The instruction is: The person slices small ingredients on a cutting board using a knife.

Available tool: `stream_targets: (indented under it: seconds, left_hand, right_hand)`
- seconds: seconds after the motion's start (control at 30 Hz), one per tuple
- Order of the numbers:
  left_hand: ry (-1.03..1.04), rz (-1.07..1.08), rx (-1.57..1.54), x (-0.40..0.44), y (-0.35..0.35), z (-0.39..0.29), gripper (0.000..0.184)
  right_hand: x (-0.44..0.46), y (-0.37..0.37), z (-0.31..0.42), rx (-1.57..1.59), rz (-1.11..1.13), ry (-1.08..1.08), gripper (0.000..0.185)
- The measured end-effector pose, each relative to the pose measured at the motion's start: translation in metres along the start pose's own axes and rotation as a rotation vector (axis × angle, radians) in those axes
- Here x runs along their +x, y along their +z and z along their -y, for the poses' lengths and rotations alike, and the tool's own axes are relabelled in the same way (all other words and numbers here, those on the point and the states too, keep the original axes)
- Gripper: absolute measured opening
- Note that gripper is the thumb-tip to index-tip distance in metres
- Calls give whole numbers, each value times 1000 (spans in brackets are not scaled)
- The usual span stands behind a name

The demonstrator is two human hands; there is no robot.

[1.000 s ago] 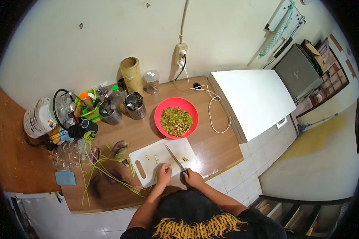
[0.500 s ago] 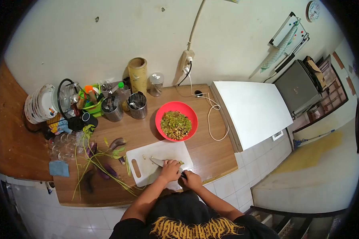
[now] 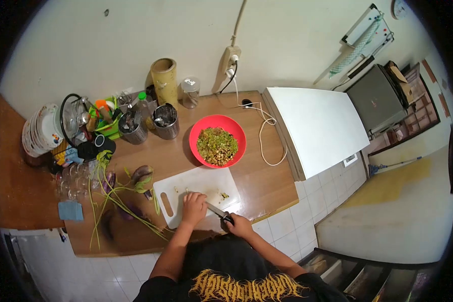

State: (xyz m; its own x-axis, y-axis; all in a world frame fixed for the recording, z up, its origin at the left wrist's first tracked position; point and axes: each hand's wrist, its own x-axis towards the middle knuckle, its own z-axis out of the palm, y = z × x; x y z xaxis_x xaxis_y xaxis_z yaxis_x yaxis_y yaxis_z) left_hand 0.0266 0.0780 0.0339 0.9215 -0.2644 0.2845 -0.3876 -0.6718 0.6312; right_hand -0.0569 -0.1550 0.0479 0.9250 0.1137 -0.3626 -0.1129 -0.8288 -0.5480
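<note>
My right hand (image 3: 239,225) is closed round the black handle of a kitchen knife (image 3: 217,210) at the front edge of the cutting board. The blade points left, and my left hand (image 3: 194,207) has its fingers together over the tip end, hiding it. Under both lies the white cutting board (image 3: 199,180), with a slot handle at its left. Small chopped green bits (image 3: 223,195) rest on its right half, and a few pale scraps near the far-left part. Beyond the board stands a red bowl (image 3: 193,137) full of chopped green and brownish pieces.
Left of the board lie eggplants (image 3: 142,173) and long green leafy stems (image 3: 120,201). Behind them are a dish rack with plates (image 3: 35,133), glasses (image 3: 75,181) and metal utensil holders (image 3: 166,123). A white cable (image 3: 262,143) runs along the right, beside a white-topped appliance (image 3: 317,136).
My left hand has slid left along the blade to its tip, uncovering the middle of the blade and the green bits. My right hand still holds the handle. The view has shifted slightly.
</note>
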Motion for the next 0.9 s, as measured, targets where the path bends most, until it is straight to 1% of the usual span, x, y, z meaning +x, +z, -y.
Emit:
stream_targets:
  seconds: [0.03, 0.1, 0.13, 0.2, 0.23, 0.27, 0.33, 0.47, 0.6, 0.63, 0.73, 0.87, 0.9]
  left_hand:
    - [-28, -40, 17, -5, 0, 10, 22]
    - [-63, -99, 38, -17, -6, 26, 21]
    - [-83, -105, 43, -20, -11, 33, 21]
    - [-152, -147, 85, -28, -20, 43, 20]
    - [-207, -144, 101, -33, -24, 45, 17]
    - [-232, -152, 104, -35, -25, 48, 17]
    - [-337, -210, 99, -40, -25, 57, 17]
    - [-430, -178, 103, -40, -19, 56, 22]
    - [-432, -133, 189, -28, -5, 54, 28]
    - [-458, -135, 193, -24, 0, 54, 31]
    - [-502, -112, 208, -16, 5, 49, 30]
    - [-481, -117, 223, -12, 9, 47, 28]
    - [-482, -116, 237, -15, 10, 49, 25]
  right_hand:
    - [-1, 2, 0, -3, 16, -8, 33]
    - [-6, 9, -2, 120, -37, 122, 34]
    - [-6, 15, -5, 112, -18, 113, 34]
    - [-4, 22, -9, 208, -126, 178, 37]
    - [-4, 22, -10, 213, -122, 187, 38]
    - [-4, 22, -11, 202, -100, 178, 38]
    - [0, 25, -19, 272, -127, 98, 35]
    - [6, 22, -24, 175, -38, 44, 32]
    - [11, 23, -30, 101, 3, 12, 31]
    - [11, 22, -31, 104, 8, 2, 31]
    - [12, 21, -33, 102, 9, -9, 30]
    - [11, 22, -33, 98, 10, 7, 30]
    - [11, 22, -33, 97, 8, 9, 30]
